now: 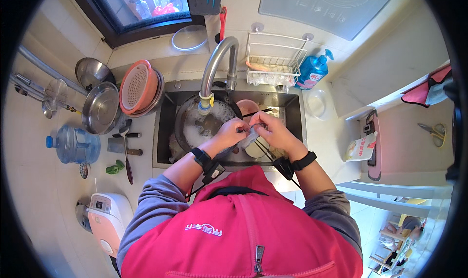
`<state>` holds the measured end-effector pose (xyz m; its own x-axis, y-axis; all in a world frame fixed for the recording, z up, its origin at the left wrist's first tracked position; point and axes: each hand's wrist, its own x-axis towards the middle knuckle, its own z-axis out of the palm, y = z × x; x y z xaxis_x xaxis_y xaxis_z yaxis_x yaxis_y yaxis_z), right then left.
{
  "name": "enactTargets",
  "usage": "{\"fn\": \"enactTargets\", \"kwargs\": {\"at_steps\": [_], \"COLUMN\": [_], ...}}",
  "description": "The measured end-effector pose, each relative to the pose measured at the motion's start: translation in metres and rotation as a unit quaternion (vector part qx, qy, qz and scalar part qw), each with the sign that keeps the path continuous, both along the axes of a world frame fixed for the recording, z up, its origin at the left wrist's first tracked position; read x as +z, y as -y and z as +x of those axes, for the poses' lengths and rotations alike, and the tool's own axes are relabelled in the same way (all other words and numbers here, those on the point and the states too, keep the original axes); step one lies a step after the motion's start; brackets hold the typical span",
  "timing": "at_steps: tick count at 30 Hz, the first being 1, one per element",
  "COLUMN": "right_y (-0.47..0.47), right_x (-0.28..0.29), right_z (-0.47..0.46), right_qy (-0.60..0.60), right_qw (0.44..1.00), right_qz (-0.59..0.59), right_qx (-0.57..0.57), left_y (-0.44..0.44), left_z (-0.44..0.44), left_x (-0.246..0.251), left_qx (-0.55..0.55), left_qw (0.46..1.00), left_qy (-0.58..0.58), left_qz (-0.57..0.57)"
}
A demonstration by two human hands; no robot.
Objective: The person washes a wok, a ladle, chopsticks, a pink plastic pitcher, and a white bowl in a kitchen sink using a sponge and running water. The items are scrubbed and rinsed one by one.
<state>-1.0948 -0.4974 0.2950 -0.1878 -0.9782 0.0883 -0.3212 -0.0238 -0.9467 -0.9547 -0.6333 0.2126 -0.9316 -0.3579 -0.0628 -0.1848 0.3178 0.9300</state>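
Over the steel sink (160, 131), my right hand (274, 130) pinches a thin, crumpled greyish-white piece (249, 139), perhaps a cloth or plastic film. At its left edge, my left hand (231, 132) has thumb and fingers closed on it too. A dark wok (179, 117) full of sudsy water sits in the sink, partly under my left hand. Behind my hands stands a pink bowl (248, 105). A pale round bowl (256, 151) and chopsticks (264, 149) lie below them. The curved steel faucet (219, 58) hangs above the wok.
Left of the sink are a pink colander (138, 87), steel pans (100, 108), a cleaver (119, 145), a spatula (127, 150) and a water jug (77, 144). A wire rack (276, 56) and a blue soap bottle (312, 71) stand behind. Scissors (434, 133) lie far right.
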Motion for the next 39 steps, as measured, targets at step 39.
{"fn": "enactTargets", "kwargs": {"at_steps": [39], "right_y": [-0.017], "right_x": [-0.049], "right_z": [-0.017], "right_qy": [0.099], "right_qw": [0.977], "right_qz": [0.054], "right_qx": [-0.183], "left_y": [0.017], "left_z": [-0.001], "left_x": [-0.021], "left_qx": [0.137], "left_qw": [0.963], "left_qy": [0.000], "left_qz": [0.233]}}
